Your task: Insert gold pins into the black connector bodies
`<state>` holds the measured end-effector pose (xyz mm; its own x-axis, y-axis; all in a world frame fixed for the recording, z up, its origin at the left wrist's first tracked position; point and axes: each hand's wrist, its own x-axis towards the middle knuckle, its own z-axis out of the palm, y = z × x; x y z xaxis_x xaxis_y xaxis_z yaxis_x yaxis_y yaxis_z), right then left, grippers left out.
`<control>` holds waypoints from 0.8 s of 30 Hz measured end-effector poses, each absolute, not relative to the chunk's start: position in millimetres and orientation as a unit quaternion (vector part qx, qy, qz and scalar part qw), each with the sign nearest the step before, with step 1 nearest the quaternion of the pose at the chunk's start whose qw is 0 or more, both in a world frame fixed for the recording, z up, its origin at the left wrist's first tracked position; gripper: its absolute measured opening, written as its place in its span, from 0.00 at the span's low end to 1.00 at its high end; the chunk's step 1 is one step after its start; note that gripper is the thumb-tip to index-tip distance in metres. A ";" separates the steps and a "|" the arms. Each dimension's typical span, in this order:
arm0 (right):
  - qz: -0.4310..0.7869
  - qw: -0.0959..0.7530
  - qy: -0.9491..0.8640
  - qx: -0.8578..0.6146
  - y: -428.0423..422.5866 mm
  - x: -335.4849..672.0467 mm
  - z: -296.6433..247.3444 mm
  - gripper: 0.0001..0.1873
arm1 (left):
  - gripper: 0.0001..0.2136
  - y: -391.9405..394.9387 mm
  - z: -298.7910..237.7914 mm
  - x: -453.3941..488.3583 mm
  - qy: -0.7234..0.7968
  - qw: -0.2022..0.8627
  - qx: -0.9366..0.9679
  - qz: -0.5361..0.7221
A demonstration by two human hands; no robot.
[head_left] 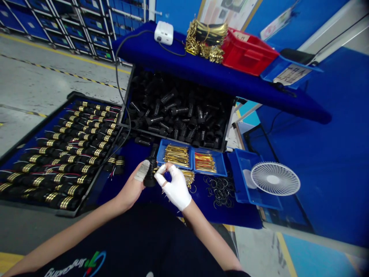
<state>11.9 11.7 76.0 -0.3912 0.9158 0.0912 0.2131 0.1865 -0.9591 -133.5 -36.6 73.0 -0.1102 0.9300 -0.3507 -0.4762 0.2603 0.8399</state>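
My left hand (134, 184), its thumb wrapped in grey, is closed around a black ribbed plastic part (150, 169) held roughly upright. My right hand (174, 186), in a white glove with some fingertips bare, pinches at the side of that part. A thin gold-coloured piece (156, 169) shows at its fingertips; most of it is hidden. Just beyond, a blue tray (162, 148) holds gold-coloured strips (176, 155). Beside it another blue tray (221, 163) contains gold strips with red wires (204, 162). More gold strips (188, 177) lie partly behind my right hand.
A large bin (225, 143) of black ribbed parts stands behind the trays. Left, a wide tray (82, 204) carries rows of black parts with gold rings. Black open rings (221, 190) and a white fan (275, 178) are right. A shelf (173, 57) overhangs, bearing a red bin (248, 52).
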 end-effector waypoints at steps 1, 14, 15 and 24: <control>0.481 0.360 -0.683 -0.415 11.1 12.3 76.2 0.05 | 0.24 -36.7 74.4 -134.2 0.513 0.593 0.275 0.556; 0.505 0.356 -0.679 -0.396 14.0 20.9 69.7 0.09 | 0.18 -38.9 77.2 -134.4 0.537 0.479 0.412 0.559; 0.506 0.358 -0.678 -0.395 14.2 21.2 70.6 0.09 | 0.19 -39.0 75.0 -133.9 0.532 0.480 0.408 0.565; 0.481 0.356 -0.694 -0.400 14.3 21.0 79.8 0.07 | 0.18 -35.8 76.1 -133.2 0.516 0.485 0.409 0.575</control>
<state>21.0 14.3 79.8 -0.4273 0.8974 0.1099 0.2122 0.2177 -0.9527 -133.2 -35.8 76.1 -0.1947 0.9804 -0.0296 -0.1355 0.0030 0.9908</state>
